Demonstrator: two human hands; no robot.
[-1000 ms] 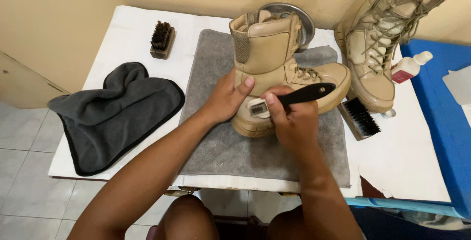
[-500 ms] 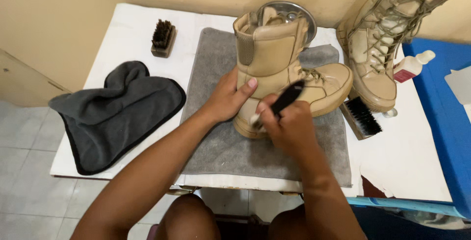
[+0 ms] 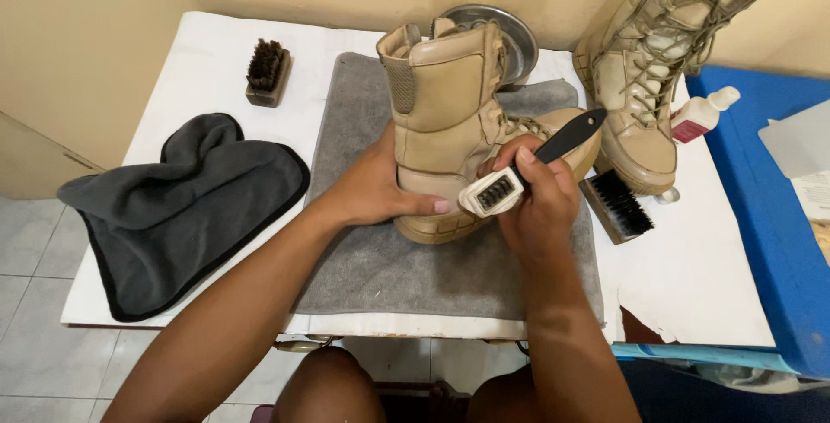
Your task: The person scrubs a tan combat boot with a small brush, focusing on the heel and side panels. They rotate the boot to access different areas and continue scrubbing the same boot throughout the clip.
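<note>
The left hand point(image 3: 380, 194) cups the heel of the tan boot point(image 3: 458, 129), which stands on a grey towel point(image 3: 389, 276) on the bench point(image 3: 692, 285). The right hand point(image 3: 540, 203) grips a black-handled brush point(image 3: 527, 168) against the boot's side.

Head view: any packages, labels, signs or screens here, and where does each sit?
Small white plastic bottle with red label: lying tilted at the table's right edge, beside the laced tan boot.
Grey flat sheet: far right on the blue surface, partly cut off.
No signs or screens.
</note>
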